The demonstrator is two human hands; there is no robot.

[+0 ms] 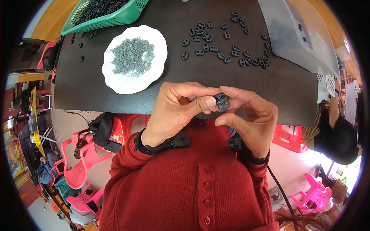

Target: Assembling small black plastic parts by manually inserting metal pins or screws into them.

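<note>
The place looked like an informal indoor handwork room, though whether in a home or a shop could not be told. On a dark tabletop, a scalloped white plate of small grey spring-like parts, a green plastic basket of black pieces and scattered two-holed black toggles suggested small-parts work. Pink plastic armchairs on the pale floor made it look makeshift.

Your ribbed cardigan was solid deep red, and the little piece you were holding was black, same as the loose pieces on your dark brown counter. Your plate was plain white, the bits on it kinda clear grey, your basket green, some chairs hot pink.
</note>
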